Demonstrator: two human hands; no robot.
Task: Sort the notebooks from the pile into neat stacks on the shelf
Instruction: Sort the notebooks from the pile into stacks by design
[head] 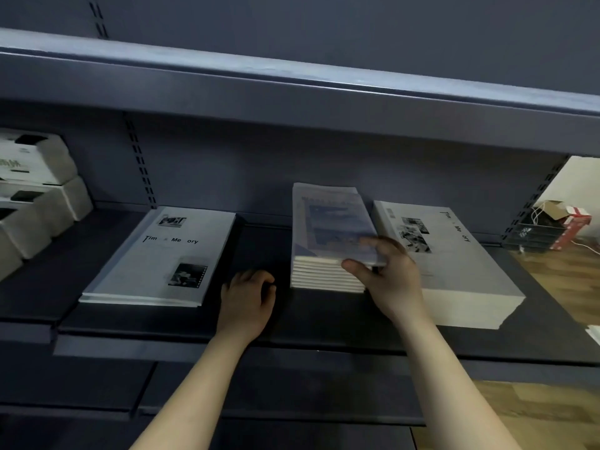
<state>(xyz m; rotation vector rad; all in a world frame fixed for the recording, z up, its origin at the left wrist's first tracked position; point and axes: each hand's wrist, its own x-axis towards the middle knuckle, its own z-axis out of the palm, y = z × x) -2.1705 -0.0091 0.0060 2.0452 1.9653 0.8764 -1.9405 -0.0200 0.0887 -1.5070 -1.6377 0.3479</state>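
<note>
On the shelf [292, 323], the right hand [389, 274] pinches the blue notebook [334, 222] topping the middle stack [321, 277], thumb under its edge. The left hand [248, 300] rests just left of that stack, fingers [256, 278] curled on nothing.

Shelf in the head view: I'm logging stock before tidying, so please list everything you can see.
shelf: one, dark grey, across the frame
left stack: one, low, white covers, shelf left
middle stack: one, blue covers, shelf centre
right stack: one, tall, white covers, shelf right
boxes: several, grey-white, far left
red box: one, red and white, floor, far right
floor: wooden, right
left hand: curled, on the shelf between left and middle stacks
right hand: fingers pinch middle stack's top notebook
</note>
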